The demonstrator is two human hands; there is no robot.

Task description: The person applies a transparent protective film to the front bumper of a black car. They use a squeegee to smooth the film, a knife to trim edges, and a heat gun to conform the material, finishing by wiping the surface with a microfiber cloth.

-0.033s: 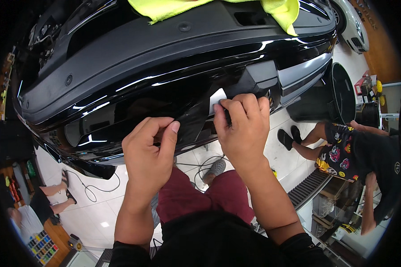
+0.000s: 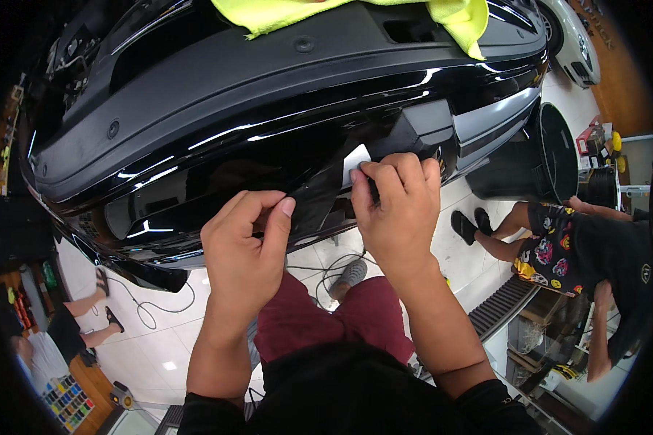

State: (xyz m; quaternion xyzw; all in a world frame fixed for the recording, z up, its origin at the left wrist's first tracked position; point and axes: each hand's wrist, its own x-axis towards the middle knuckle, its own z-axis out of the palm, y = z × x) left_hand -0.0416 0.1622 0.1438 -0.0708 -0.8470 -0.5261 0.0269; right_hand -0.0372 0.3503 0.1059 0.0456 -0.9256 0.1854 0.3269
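A glossy black car bumper (image 2: 218,156) curves across in front of me. Between my hands hangs a thin dark film (image 2: 316,197), hard to tell apart from the reflections behind it. My left hand (image 2: 243,239) is closed, its thumb and forefinger pinched at the film's left side. My right hand (image 2: 399,203) is closed too, pinching at the film's right side with curled fingers. A small white patch (image 2: 355,161) shows right at its fingertips; whether it is a loose piece or part of the film, I cannot tell. Fingers hide the gripped edges.
A yellow-green cloth (image 2: 461,22) lies over the bumper's top. At the right are a large black bin (image 2: 559,156), a person in patterned shorts (image 2: 551,250) and a white car (image 2: 577,47). Another person (image 2: 65,330) is at the far left. A dark cable (image 2: 152,312) loops across the floor.
Both hands shift very slightly to the right, still pinching. The feet of the person at the far left move a little.
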